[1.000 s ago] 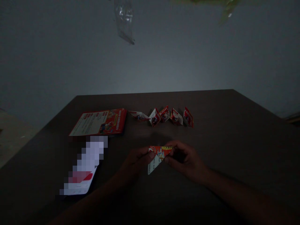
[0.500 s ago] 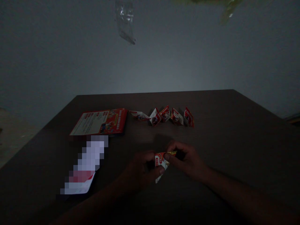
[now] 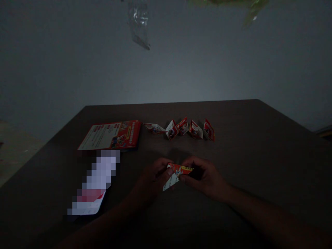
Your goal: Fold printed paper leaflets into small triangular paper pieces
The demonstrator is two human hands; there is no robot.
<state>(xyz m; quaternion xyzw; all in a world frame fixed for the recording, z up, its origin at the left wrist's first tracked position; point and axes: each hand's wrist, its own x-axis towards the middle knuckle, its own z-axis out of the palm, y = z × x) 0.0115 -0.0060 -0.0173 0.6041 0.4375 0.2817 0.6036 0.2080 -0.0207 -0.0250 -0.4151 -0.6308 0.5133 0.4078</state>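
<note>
Left hand (image 3: 157, 178), 6 o'clock: was bare, thumbnail (image 3: 170, 170) showed | left forearm (image 3: 116, 215), 7 o'clock: was bare (dimly lit, lower edge blurred) | right hand (image 3: 207, 180), 5 o'clock: was bare | right forearm (image 3: 259, 215), 4 o'clock: was bare, tapered wristward

Pinching a folded red-and-white paper (image 3: 179, 170) with left hand (image 3: 156, 177) and right hand (image 3: 204, 178), over a dark table (image 3: 241, 121), creased papers (image 3: 183, 128) beyond, red leaflets (image 3: 131, 135) and lit phone (image 3: 93, 206) at left
</note>
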